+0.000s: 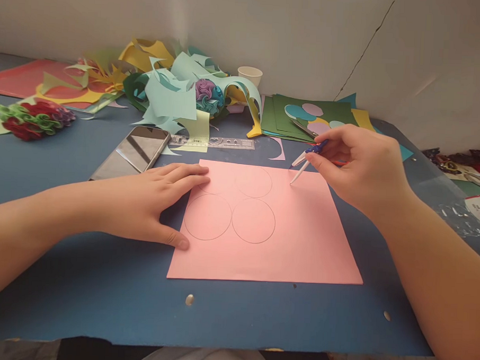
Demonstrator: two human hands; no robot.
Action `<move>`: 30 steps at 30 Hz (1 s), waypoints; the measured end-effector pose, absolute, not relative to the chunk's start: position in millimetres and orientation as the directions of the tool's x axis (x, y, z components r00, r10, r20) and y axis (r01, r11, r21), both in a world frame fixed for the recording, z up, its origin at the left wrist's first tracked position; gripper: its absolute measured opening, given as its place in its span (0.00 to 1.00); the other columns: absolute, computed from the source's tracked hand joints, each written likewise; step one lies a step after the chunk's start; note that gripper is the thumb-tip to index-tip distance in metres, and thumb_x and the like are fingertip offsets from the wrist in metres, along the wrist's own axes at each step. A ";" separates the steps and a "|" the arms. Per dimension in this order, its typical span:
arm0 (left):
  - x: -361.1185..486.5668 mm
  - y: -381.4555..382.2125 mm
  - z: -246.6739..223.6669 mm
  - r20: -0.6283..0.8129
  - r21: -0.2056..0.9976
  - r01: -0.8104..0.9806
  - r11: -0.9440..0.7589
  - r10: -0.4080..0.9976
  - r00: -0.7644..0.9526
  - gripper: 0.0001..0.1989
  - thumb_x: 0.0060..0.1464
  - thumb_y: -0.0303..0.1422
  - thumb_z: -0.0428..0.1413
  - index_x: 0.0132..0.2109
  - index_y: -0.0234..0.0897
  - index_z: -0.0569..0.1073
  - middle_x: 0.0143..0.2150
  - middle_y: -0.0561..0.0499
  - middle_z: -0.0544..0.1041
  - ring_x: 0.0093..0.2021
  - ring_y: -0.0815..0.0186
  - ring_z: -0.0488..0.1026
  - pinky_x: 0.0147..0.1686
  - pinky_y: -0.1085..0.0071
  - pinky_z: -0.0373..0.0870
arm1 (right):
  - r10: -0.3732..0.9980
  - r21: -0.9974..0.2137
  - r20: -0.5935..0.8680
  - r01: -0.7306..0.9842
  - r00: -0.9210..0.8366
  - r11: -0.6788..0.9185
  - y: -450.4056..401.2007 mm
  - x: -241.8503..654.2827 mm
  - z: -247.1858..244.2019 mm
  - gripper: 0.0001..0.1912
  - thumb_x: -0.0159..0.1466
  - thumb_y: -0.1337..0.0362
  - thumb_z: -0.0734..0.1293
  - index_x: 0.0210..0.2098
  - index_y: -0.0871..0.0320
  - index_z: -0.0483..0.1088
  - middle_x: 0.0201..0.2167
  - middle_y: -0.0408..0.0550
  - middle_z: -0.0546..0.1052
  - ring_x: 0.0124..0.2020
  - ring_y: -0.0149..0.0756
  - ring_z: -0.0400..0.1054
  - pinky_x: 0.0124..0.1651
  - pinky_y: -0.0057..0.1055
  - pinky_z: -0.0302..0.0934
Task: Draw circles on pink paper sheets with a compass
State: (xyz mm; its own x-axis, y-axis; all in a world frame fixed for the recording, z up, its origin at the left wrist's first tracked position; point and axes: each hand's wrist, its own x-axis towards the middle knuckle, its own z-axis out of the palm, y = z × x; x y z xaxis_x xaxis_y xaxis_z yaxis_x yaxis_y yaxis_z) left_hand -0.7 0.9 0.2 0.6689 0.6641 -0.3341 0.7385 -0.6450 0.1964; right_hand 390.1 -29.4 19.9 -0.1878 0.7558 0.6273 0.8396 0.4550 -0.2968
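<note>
Phone (pixel 136 148) on blue table (pixel 100 285); white cup (pixel 250 73) behind paper scraps (pixel 170 96); ruffled flowers (pixel 31 119) far left.

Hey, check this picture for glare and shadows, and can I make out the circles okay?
Head view: reflections with a dark diagonal band on the phone; small glints on the clear plastic; soft shading on the pink paper below the right hand; lower circles clear, upper ones fainter.

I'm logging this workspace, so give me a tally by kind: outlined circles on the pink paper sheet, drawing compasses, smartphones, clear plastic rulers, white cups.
Outlined circles on the pink paper sheet: 4 (one only partly visible)
Blue-and-white drawing compass: 1
Flat rectangular smartphone: 1
Clear plastic ruler: 1
White cup: 1
Total: 8
</note>
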 end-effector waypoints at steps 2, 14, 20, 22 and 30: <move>-0.5 0.9 0.1 -0.338 0.192 0.739 -0.646 0.663 0.668 0.64 0.52 0.72 0.58 0.83 0.43 0.47 0.86 0.47 0.42 0.83 0.37 0.46 0.79 0.46 0.53 | 0.763 -0.314 0.621 0.834 -0.180 0.453 -30.2 389.5 20.5 0.10 0.62 0.68 0.77 0.40 0.47 0.78 0.31 0.43 0.84 0.31 0.50 0.81 0.38 0.48 0.78; 0.3 1.4 1.4 -0.360 0.143 0.732 -0.666 0.654 0.665 0.64 0.54 0.73 0.55 0.84 0.43 0.44 0.86 0.47 0.40 0.83 0.38 0.45 0.79 0.46 0.54 | 0.691 -0.165 0.655 0.834 -0.307 0.527 -37.7 387.8 26.0 0.07 0.69 0.67 0.73 0.41 0.49 0.83 0.34 0.45 0.85 0.34 0.48 0.80 0.40 0.48 0.76; -2.4 1.5 -0.8 -0.318 0.202 0.730 -0.653 0.661 0.680 0.63 0.53 0.71 0.58 0.83 0.46 0.47 0.86 0.48 0.43 0.83 0.38 0.47 0.79 0.48 0.53 | 0.691 -0.100 0.616 0.832 -0.379 0.546 -39.3 387.8 32.2 0.12 0.74 0.68 0.67 0.45 0.49 0.84 0.41 0.51 0.83 0.36 0.47 0.77 0.39 0.47 0.74; -2.5 1.4 -1.3 -0.325 0.190 0.730 -0.656 0.660 0.678 0.63 0.53 0.72 0.57 0.84 0.46 0.46 0.86 0.48 0.42 0.83 0.38 0.47 0.79 0.48 0.53 | 0.685 -0.105 0.613 0.819 -0.393 0.564 -40.3 388.2 34.8 0.13 0.73 0.69 0.67 0.45 0.47 0.83 0.39 0.49 0.83 0.35 0.47 0.77 0.38 0.47 0.73; -0.8 1.3 -0.2 -0.332 0.194 0.733 -0.652 0.659 0.674 0.64 0.53 0.71 0.58 0.84 0.44 0.46 0.86 0.46 0.43 0.83 0.37 0.47 0.79 0.47 0.54 | 0.697 -0.122 0.543 0.777 -0.468 0.618 -44.1 385.6 49.4 0.19 0.73 0.71 0.65 0.39 0.39 0.81 0.36 0.40 0.85 0.38 0.48 0.81 0.41 0.49 0.74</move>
